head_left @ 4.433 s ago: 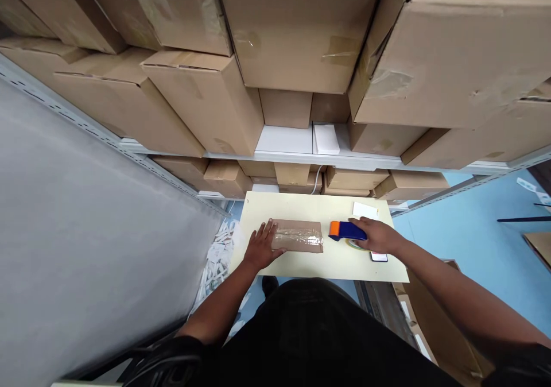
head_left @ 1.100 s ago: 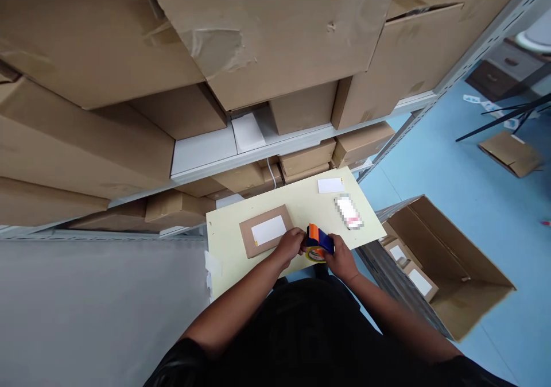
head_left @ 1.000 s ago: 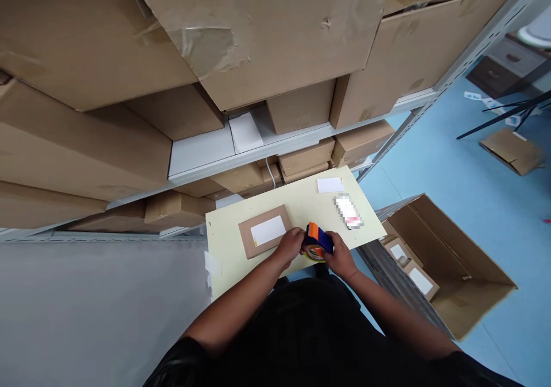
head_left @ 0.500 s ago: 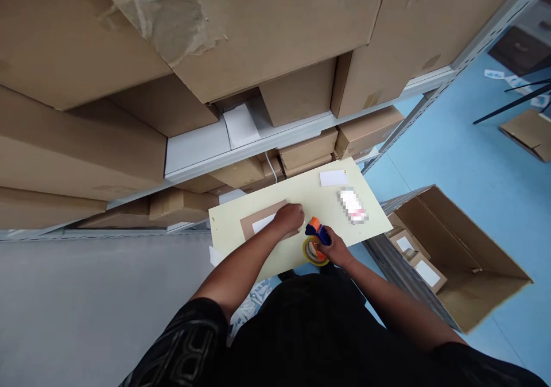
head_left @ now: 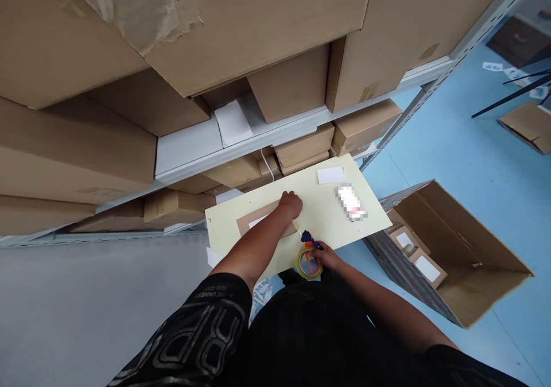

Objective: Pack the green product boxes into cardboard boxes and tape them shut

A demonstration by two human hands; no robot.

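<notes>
A small brown cardboard box [head_left: 248, 217] with a white label [head_left: 257, 221] lies on the cream tabletop. My left hand [head_left: 291, 204] is closed at its far right corner, fingers curled down; my forearm covers part of the label. In my right hand [head_left: 326, 255], near the front edge of the tabletop, is an orange and blue tape dispenser [head_left: 308, 242] carrying a roll of yellowish tape [head_left: 302, 268]. The dispenser's head points toward the box, a short way from its right end.
On the tabletop [head_left: 318, 217] lie a white card [head_left: 331, 175] and a blurred-out phone-sized item [head_left: 350, 202]. A large open carton [head_left: 469, 260] with labelled boxes [head_left: 426, 266] stands at the right. Shelving [head_left: 189, 151] loaded with cartons rises beyond the table.
My right hand has moved slightly left and toward my body, turning the tape dispenser so the roll shows more face-on. My left hand has shifted a little up along the box.
</notes>
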